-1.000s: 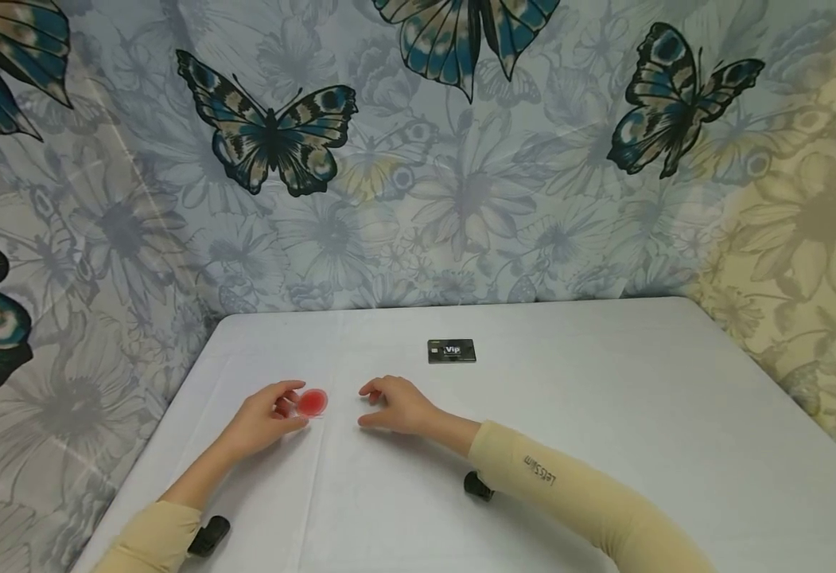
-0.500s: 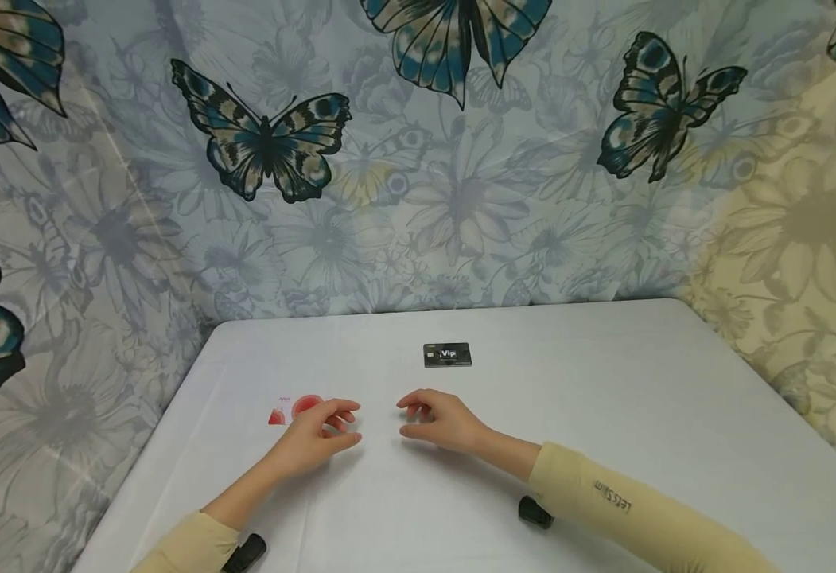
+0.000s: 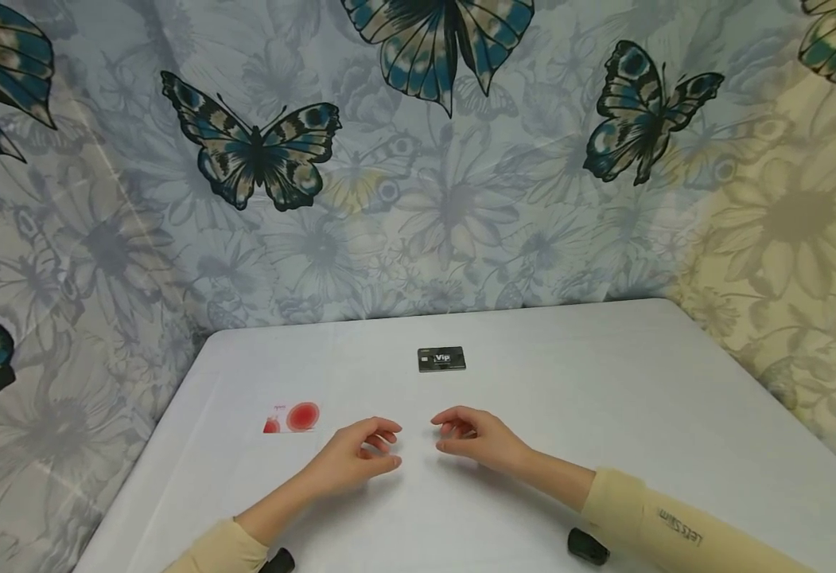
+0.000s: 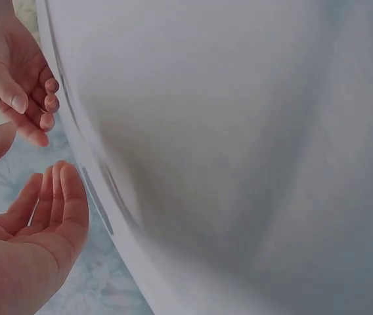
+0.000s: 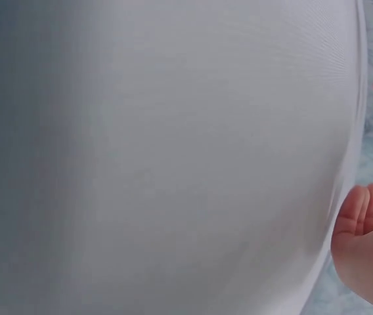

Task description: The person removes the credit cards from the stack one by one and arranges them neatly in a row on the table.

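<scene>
At ten o'clock from the left hand [image 3: 356, 455], just beside it, the red card [image 3: 302, 417] lies flat on the white tabletop [image 3: 604, 398]. Well apart at about two o'clock from it is the black card [image 3: 441, 359]. Left and right hand [image 3: 482, 438] face each other across a narrow gap, fingers released and loosely bent, holding nothing; shadows beneath suggest both are raised.

With the hands free like this, it seems best to keep them loose and clear of both cards. Handling either card well would likely call for thumb and fingertip on opposite edges, without sliding or bending it.

On the red card, a round red disc sits at three o'clock and a smaller red shape at eight, with tiny, unreadable print above; the rest looks pale or see-through. White "Vip" lettering marks the black card.
</scene>
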A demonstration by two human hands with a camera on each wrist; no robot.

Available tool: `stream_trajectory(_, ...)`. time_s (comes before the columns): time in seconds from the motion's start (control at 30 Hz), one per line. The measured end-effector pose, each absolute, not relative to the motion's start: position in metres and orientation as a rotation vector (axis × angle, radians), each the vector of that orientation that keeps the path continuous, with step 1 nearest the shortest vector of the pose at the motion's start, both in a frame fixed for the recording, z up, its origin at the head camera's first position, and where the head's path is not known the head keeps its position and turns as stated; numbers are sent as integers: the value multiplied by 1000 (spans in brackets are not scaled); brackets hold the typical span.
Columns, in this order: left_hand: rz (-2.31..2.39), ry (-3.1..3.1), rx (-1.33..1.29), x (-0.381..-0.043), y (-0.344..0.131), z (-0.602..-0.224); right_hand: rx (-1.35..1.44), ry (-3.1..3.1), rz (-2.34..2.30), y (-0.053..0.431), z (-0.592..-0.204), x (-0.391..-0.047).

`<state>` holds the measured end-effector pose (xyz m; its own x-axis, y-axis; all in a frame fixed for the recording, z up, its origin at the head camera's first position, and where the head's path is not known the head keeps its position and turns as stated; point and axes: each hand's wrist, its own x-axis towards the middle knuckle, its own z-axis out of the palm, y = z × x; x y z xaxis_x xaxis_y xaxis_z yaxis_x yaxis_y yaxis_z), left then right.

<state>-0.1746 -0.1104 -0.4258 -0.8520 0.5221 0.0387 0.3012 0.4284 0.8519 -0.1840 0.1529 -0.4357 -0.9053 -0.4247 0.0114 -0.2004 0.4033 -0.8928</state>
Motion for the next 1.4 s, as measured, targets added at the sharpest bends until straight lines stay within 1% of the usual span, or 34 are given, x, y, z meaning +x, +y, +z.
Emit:
stream_trajectory(0.23,1469,2349,665,-166,-99,-424,-535,2368,-1562,166,-434,-173)
stream_trajectory(0.47,1511,2285,637,-162,-92,-427,-487,2387,-1486,175,-436,-169)
stream_trajectory(0.8,1544,2241,635,-161,-87,-428,-530,2412,-1453,188,-435,-165)
stream_trajectory(1.03,1502,2288,629,-167,-82,-428,-529,2452,-1418,194,-437,-169)
stream_trajectory(1.4,1382,2299,591,-188,-74,-428,-563,2495,-1413,195,-437,-185)
